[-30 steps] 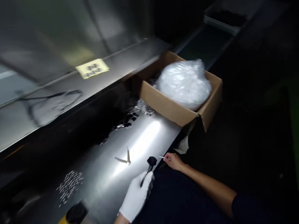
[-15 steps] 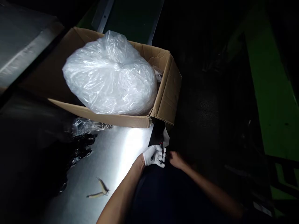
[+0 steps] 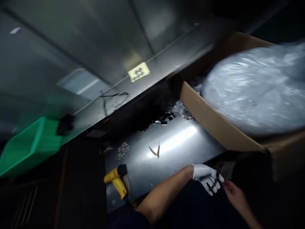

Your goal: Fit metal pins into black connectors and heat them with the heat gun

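My left hand, in a white glove, has its fingers curled around a slim dark piece with a bit of red at its upper end. Close beside the glove, my bare right hand has thumb and fingers pinched together at the dark piece's side; what they grip is too dark and blurred to name. Both hands are low in front of my body, just past the near edge of a shiny metal table. On that table lies a small pair of pliers with beige handles spread apart.
A cardboard box with a large clear plastic bag stands at right. A yellow pistol-shaped power tool and a heap of small metal pieces lie at the table's left. Shiny dark parts line the back; a green bin is far left.
My view has swung left, so the box and both hands now appear further right. The yellow tool, small metal pieces and green bin have come into view. My hands remain close together.
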Demonstrator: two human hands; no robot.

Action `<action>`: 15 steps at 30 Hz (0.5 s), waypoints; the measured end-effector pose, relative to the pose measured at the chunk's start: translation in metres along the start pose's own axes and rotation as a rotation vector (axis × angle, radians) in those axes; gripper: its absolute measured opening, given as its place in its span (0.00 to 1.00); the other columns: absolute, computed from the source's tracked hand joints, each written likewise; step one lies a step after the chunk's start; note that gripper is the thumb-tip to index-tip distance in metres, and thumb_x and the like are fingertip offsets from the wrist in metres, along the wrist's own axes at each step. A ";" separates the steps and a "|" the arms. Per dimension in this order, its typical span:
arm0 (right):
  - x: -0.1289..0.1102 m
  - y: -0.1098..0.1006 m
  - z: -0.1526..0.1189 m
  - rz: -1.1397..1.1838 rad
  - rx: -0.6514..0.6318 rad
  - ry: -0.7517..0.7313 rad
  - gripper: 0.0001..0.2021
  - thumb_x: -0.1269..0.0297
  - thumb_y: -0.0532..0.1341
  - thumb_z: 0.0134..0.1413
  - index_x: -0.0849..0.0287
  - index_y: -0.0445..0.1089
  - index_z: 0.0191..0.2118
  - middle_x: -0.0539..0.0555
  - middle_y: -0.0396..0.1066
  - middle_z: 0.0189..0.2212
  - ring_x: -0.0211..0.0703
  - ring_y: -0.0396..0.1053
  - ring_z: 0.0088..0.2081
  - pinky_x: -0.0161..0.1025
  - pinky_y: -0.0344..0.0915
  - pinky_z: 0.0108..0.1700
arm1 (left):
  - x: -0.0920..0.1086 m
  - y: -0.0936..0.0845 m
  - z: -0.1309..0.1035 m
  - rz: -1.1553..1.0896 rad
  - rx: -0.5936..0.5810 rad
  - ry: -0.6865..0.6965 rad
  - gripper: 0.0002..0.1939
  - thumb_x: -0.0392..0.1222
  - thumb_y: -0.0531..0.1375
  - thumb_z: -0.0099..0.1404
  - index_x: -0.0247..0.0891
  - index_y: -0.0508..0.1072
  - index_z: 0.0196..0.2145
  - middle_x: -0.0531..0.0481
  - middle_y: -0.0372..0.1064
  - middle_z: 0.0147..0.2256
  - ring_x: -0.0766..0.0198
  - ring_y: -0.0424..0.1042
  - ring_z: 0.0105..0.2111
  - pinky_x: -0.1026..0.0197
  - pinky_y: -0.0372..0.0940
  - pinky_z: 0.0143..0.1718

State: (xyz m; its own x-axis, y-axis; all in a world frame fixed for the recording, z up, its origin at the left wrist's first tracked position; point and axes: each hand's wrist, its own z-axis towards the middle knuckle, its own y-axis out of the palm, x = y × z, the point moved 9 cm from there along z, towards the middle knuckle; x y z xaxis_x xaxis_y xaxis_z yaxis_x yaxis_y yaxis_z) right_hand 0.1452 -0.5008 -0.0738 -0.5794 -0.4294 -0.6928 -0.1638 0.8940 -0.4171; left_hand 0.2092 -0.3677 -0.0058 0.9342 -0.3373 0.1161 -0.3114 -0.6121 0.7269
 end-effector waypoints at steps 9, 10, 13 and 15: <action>-0.173 0.097 0.089 -0.501 -0.295 -0.432 0.15 0.51 0.60 0.70 0.58 0.74 0.49 0.54 0.77 0.41 0.46 0.76 0.42 0.48 0.73 0.49 | -0.078 -0.093 -0.146 -0.404 0.567 0.676 0.28 0.34 0.62 0.46 0.36 0.73 0.49 0.46 0.74 0.33 0.62 0.74 0.28 0.62 0.71 0.25; -0.193 0.117 0.096 -0.561 -0.316 -0.476 0.14 0.53 0.61 0.70 0.58 0.74 0.49 0.55 0.77 0.44 0.46 0.76 0.44 0.49 0.73 0.50 | -0.097 -0.101 -0.161 -0.475 0.634 0.732 0.29 0.35 0.63 0.48 0.36 0.71 0.50 0.47 0.74 0.34 0.63 0.74 0.29 0.64 0.70 0.26; -0.241 0.168 0.105 -0.710 -0.353 -0.594 0.14 0.55 0.63 0.68 0.60 0.74 0.49 0.56 0.75 0.48 0.48 0.74 0.48 0.52 0.72 0.53 | -0.158 -0.109 -0.197 -0.700 0.777 0.868 0.28 0.39 0.65 0.55 0.39 0.67 0.54 0.51 0.70 0.36 0.66 0.73 0.31 0.67 0.68 0.29; -0.271 0.194 0.096 -0.758 -0.374 -0.684 0.13 0.55 0.64 0.67 0.59 0.75 0.47 0.57 0.76 0.48 0.48 0.74 0.49 0.52 0.71 0.54 | -0.203 -0.100 -0.221 -0.834 0.824 0.927 0.25 0.44 0.67 0.62 0.41 0.67 0.55 0.50 0.70 0.37 0.66 0.73 0.34 0.67 0.68 0.31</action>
State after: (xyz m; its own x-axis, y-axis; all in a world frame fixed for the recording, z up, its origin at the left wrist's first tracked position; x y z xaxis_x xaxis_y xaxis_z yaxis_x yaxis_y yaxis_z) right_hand 0.3466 -0.2238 -0.0232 0.3238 -0.7628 -0.5598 -0.5912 0.2988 -0.7491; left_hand 0.0894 -0.0800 0.0481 0.5657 0.6723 0.4774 0.6404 -0.7230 0.2593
